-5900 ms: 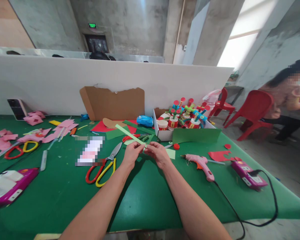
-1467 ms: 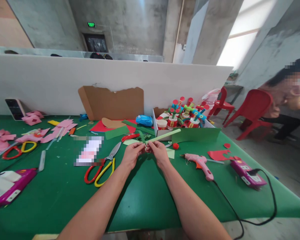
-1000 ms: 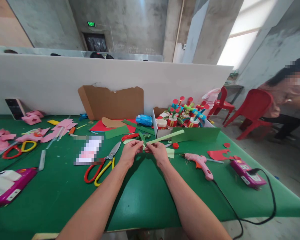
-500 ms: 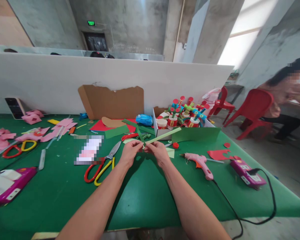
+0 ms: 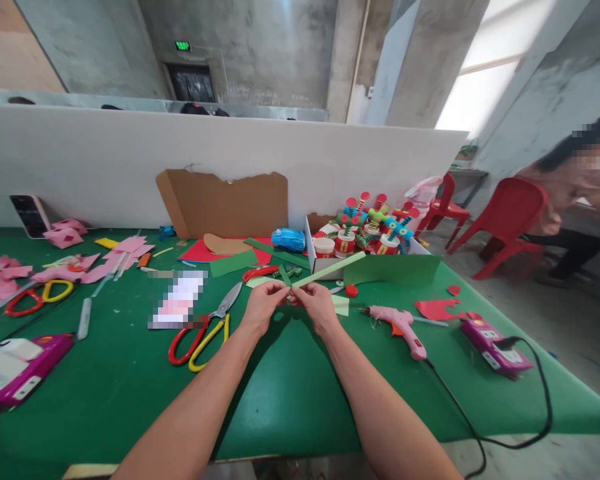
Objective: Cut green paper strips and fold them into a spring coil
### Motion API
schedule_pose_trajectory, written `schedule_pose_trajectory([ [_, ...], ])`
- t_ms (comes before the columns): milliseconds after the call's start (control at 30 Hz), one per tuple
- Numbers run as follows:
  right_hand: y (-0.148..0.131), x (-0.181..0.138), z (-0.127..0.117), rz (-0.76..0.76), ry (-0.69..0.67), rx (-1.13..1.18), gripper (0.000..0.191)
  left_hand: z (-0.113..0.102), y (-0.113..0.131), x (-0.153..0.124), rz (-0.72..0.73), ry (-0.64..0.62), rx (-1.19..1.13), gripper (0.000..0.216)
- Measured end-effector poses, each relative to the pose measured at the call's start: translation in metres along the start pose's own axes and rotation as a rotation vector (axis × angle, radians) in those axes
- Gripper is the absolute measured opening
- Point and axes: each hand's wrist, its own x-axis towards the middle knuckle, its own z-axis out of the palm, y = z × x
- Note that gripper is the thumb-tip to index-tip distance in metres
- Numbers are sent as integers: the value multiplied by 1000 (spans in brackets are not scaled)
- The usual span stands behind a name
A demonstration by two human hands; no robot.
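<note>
My left hand (image 5: 266, 303) and my right hand (image 5: 314, 305) meet over the middle of the table, fingertips pinched together. Between them is a pair of paper strips that meet at the fingers. The light green paper strip (image 5: 333, 268) sticks out to the upper right from my right fingers. A dark green paper strip (image 5: 284, 275) rises at a slant by my left fingertips. The exact fold where they join is hidden by my fingers. Scissors (image 5: 223, 313) with a red and a yellow handle lie left of my left hand. A pink glue gun (image 5: 397, 323) lies right of my right hand.
A white box (image 5: 310, 250) holds several paper-spring figures in red cups (image 5: 346, 243). A blue packet (image 5: 288, 239) and green paper (image 5: 393, 270) lie nearby. Purple power strips (image 5: 495, 347) stand at both sides, with a black cord at right. A person sits beyond a red chair (image 5: 505, 217).
The dark green strip, earlier standing long above my fingers, now shows shorter and lower. The light green strip has shifted slightly. Both hands stay pinched in nearly the same place.
</note>
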Motion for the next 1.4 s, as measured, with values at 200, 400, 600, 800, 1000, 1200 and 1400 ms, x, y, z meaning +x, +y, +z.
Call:
schedule_pose_trajectory([
  [200,-7,-1,-5,142,-156,140,13,-1,4,0,-60,-9,-91,34],
  [400,-10,-2,-10,222,-215,235,16,-2,8,-2,-115,-40,-140,33],
  [600,-3,0,-6,189,-156,190,26,-2,5,-1,-115,-42,-115,31],
  [800,-3,-3,0,142,-88,175,31,0,4,-3,-88,-43,-139,34],
  [1000,-6,-6,2,138,-60,164,26,-2,1,-2,-63,-54,-95,30],
  [1200,-5,-4,3,102,-15,152,27,-1,4,-3,-47,-52,-106,31],
  [1400,3,-3,8,-54,88,185,28,6,12,-10,-68,-118,-136,38],
])
